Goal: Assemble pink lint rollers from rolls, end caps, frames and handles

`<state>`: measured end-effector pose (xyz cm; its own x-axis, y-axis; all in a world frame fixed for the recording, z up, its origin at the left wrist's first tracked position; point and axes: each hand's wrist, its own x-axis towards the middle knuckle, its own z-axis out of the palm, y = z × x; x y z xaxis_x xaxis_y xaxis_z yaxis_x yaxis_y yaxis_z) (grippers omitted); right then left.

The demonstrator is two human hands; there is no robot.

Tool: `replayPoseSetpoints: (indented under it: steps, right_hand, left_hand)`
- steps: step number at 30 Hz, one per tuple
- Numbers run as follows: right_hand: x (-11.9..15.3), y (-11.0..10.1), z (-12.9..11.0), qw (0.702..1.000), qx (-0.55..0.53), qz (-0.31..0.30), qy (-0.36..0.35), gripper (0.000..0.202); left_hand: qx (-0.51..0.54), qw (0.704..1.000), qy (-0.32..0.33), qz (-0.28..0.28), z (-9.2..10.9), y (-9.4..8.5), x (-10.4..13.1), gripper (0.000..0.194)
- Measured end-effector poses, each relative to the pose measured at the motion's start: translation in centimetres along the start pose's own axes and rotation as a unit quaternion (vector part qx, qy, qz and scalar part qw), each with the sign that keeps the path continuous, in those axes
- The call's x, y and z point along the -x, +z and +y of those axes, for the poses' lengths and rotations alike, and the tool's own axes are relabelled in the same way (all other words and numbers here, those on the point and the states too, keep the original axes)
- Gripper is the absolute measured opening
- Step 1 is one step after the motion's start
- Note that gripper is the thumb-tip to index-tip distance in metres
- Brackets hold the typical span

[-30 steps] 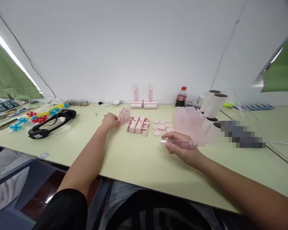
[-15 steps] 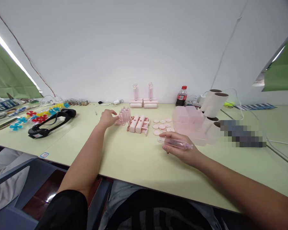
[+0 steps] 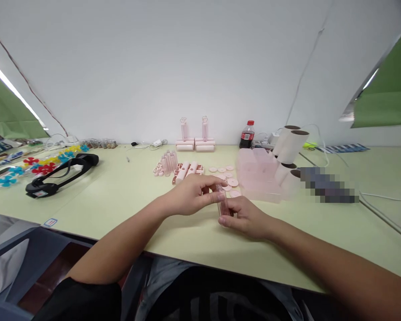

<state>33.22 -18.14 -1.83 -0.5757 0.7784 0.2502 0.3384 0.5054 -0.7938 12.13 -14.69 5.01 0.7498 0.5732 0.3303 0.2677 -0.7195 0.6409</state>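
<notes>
Currently, a clear pinkish tube [image 3: 223, 206] is held roughly upright over the table [image 3: 194, 236], between both hands. Its lower body is gripped by the right hand [image 3: 249, 218], while its top is pinched by the fingers of the left hand [image 3: 190, 195] — whether a small part is also held there cannot be told. Pink discs [image 3: 233, 183] are spread just beyond, and the pink housings [image 3: 183, 171] are partly covered by the left hand.

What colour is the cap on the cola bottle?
The cap is red, clear in the head view.
</notes>
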Motion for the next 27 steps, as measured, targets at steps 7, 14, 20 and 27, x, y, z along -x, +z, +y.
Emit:
replayPoseSetpoints:
  steps: [7, 14, 20, 27]
  right_hand:
    - [-0.2, 0.1, 0.2, 0.996, -0.078, 0.026, 0.042, 0.038]
    - [-0.3, 0.2, 0.3, 0.995, -0.073, 0.031, 0.068, 0.034]
    - [-0.3, 0.4, 0.5, 0.992, -0.091, 0.034, 0.081, 0.034]
    - [-0.2, 0.3, 0.4, 0.992, -0.078, 0.030, 0.092, 0.032]
  left_hand:
    - [-0.091, 0.988, -0.073, 0.104, 0.1, -6.8, 0.8, 0.030]
    - [-0.293, 0.913, -0.209, 0.195, -5.6, -12.4, 0.7, 0.022]
    - [-0.299, 0.913, -0.230, 0.153, -9.2, -11.6, 0.1, 0.031]
    - [-0.316, 0.910, -0.238, 0.122, -10.6, -11.1, -0.4, 0.025]
